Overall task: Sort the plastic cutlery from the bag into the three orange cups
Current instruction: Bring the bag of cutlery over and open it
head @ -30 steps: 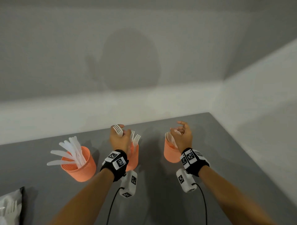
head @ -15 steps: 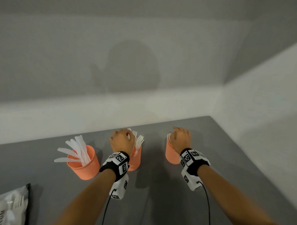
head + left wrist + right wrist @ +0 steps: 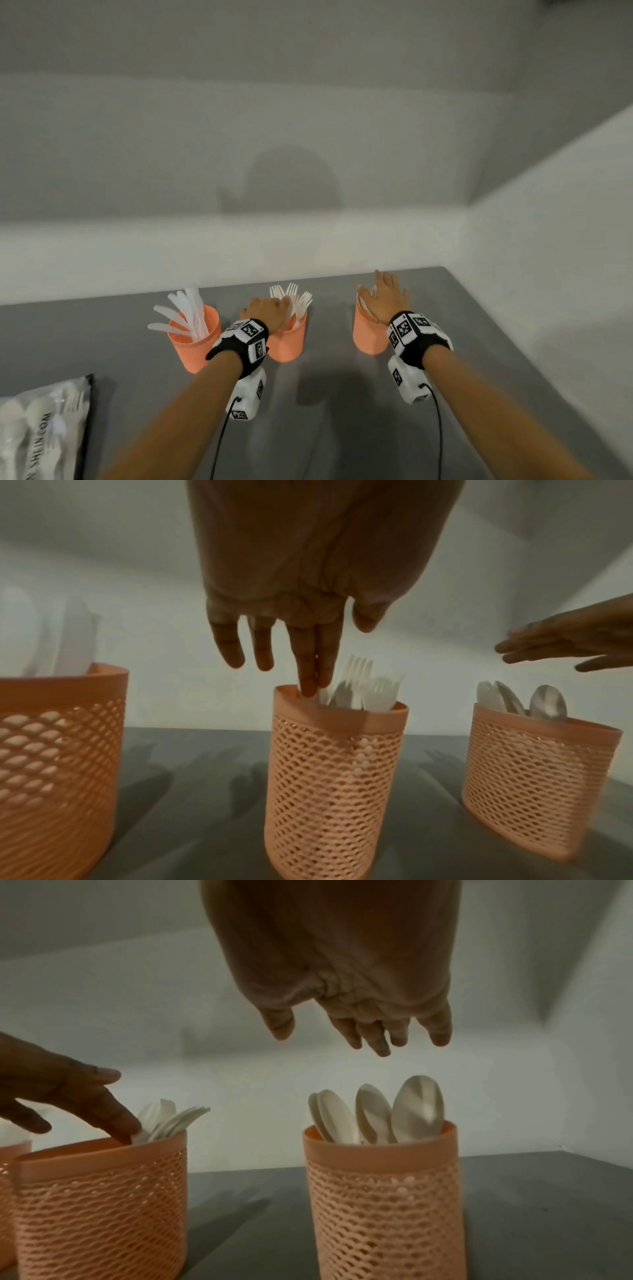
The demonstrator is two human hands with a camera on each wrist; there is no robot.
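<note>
Three orange mesh cups stand in a row on the grey table [image 3: 342,411]. The left cup [image 3: 195,342] holds white knives [image 3: 185,315]. The middle cup [image 3: 289,342] [image 3: 335,772] holds white forks [image 3: 294,299] [image 3: 363,691]. The right cup [image 3: 368,334] [image 3: 383,1191] holds white spoons [image 3: 369,1112]. My left hand [image 3: 265,310] [image 3: 301,647] hangs over the middle cup with straight fingers, two fingertips [image 3: 308,688] dipping inside its rim beside the forks. My right hand [image 3: 385,296] [image 3: 369,1031] hovers above the spoon cup, fingers spread, holding nothing.
The cutlery bag [image 3: 41,431], clear and black-edged with white pieces inside, lies at the table's near left. White walls close off the table's back and right sides. Cables run from both wrist cameras toward me.
Both hands have let go of their pieces: the left has put its fork in the middle cup, the right its spoon in the right cup. Both hands' fingers now spread open above the cups.
</note>
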